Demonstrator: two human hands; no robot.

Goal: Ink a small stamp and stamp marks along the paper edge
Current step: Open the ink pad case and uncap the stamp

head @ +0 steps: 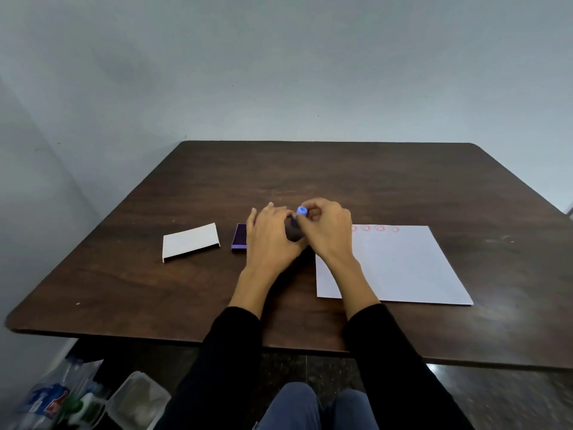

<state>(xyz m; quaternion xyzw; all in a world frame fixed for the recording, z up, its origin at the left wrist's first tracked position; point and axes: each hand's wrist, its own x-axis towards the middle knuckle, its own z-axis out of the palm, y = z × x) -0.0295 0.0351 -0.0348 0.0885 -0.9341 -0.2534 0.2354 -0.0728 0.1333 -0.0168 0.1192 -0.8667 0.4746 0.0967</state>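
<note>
My left hand (pixel 269 235) is wrapped around a small dark bottle-shaped item (pixel 293 231) held just above the table. The fingers of my right hand (pixel 326 232) pinch its blue cap (pixel 302 211); I cannot tell if this item is the stamp or an ink bottle. A purple ink pad (pixel 239 238) lies open behind my left hand, mostly hidden by it. The white paper (pixel 400 268) lies to the right, under my right wrist. Several red smiley marks (pixel 380 228) run along its far edge.
A white box lid (pixel 190 241) lies left of the ink pad on the dark wooden table (pixel 310 175). Plastic bags and a clear container (pixel 136 401) sit on the floor at lower left. A grey wall stands behind the table.
</note>
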